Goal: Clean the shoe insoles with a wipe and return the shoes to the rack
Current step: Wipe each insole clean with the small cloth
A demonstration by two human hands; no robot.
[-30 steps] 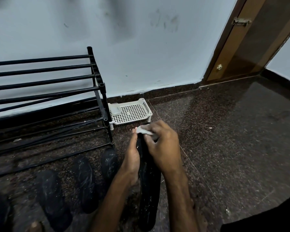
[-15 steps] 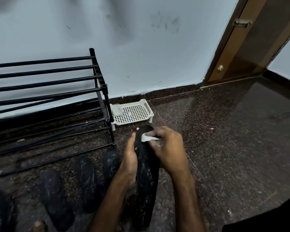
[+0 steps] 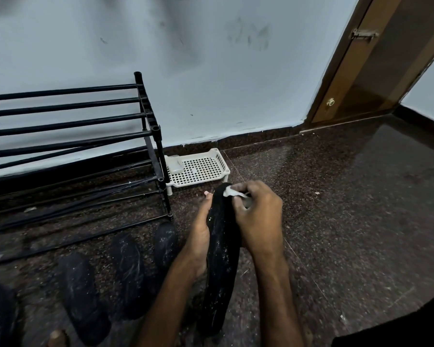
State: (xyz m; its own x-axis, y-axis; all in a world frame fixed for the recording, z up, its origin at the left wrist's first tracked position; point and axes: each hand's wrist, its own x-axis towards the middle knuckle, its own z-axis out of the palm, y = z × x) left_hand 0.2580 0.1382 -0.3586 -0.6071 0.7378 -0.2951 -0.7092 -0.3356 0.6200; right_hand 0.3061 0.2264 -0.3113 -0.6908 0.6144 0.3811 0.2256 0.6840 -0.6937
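**One insole in hand, three more waiting**

My left hand [image 3: 201, 236] grasps the black insole [image 3: 223, 261] along its side and holds it on edge above the floor [image 3: 336, 221]. My right hand [image 3: 259, 219] pinches the white wipe [image 3: 232, 192] against the insole's far tip.

I judge the job to be at an early stage. Three other insoles [image 3: 129, 274] lie flecked on the floor along the rack's front edge, and I see no shoe back on the rack [image 3: 73, 146]. A white tray [image 3: 218, 159] sits at the rack's right corner. The loose insoles lie between me and the rack, so I would have to reach over them.
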